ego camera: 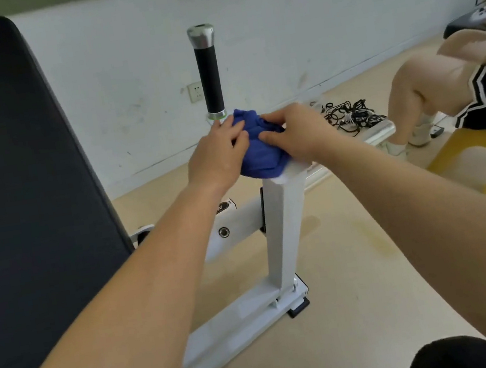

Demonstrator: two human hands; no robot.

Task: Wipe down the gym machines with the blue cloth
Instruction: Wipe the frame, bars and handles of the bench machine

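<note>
A bunched blue cloth (260, 152) lies on top of the white upright post (285, 224) of a gym machine. My left hand (218, 154) holds the cloth's left side, its fingers curled over the fabric. From the right, my right hand (295, 132) pinches the cloth, its fingertips digging into the folds. Just behind the cloth a black handle (209, 75) with a silver cap stands upright.
A large black padded backrest (10, 174) fills the left. The machine's white base bar (233, 320) runs across the beige floor. A tangle of black cables (349, 114) lies by the wall. Another person sits at the right (441, 81). A yellow stool (481, 161) stands near them.
</note>
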